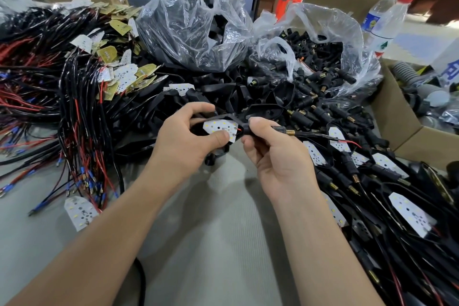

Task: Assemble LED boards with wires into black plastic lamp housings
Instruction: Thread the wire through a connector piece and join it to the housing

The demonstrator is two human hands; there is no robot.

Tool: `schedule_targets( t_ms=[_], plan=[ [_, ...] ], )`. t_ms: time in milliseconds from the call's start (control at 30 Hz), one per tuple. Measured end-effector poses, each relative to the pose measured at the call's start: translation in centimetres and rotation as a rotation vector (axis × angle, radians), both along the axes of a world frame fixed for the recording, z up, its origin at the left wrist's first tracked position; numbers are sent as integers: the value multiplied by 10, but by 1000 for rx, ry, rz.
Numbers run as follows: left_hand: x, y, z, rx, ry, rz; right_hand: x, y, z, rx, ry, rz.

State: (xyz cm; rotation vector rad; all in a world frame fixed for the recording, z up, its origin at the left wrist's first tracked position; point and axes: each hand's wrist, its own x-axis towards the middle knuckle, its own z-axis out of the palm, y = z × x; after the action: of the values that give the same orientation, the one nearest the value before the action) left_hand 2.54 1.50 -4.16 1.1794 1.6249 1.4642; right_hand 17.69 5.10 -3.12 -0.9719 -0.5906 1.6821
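Observation:
My left hand (185, 138) grips a black plastic lamp housing (223, 118) at the centre, its thumb pressing a white LED board (218, 128) into the housing's face. My right hand (275, 154) pinches the housing's narrow stem end, where a black connector with a brass tip (285, 131) sticks out to the right. A thin red and black wire (345, 142) trails from it toward the right. The underside of the housing is hidden by my fingers.
Wired LED boards (82, 212) and red-black wire bundles (49, 97) cover the left. Two clear bags hold black housings (198, 30) and connectors (320, 57). Finished units (397, 206) pile at the right beside a cardboard box (392, 117) and bottles (386, 20).

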Motion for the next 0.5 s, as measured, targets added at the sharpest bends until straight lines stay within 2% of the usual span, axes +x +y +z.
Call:
schedule_targets(
  t_ms=[167, 300, 367, 500],
  plan=[
    [4, -7, 2, 160, 471, 322, 0, 0, -2, 16, -33, -34],
    [2, -7, 1, 92, 573, 351, 0, 0, -2, 42, -42, -42],
    [-1, -6, 1, 66, 519, 341, -1, -1, -2, 40, -38, -23],
    [-3, -3, 3, 14, 88, 286, -3, -2, -1, 13, -12, 10]
  ],
)
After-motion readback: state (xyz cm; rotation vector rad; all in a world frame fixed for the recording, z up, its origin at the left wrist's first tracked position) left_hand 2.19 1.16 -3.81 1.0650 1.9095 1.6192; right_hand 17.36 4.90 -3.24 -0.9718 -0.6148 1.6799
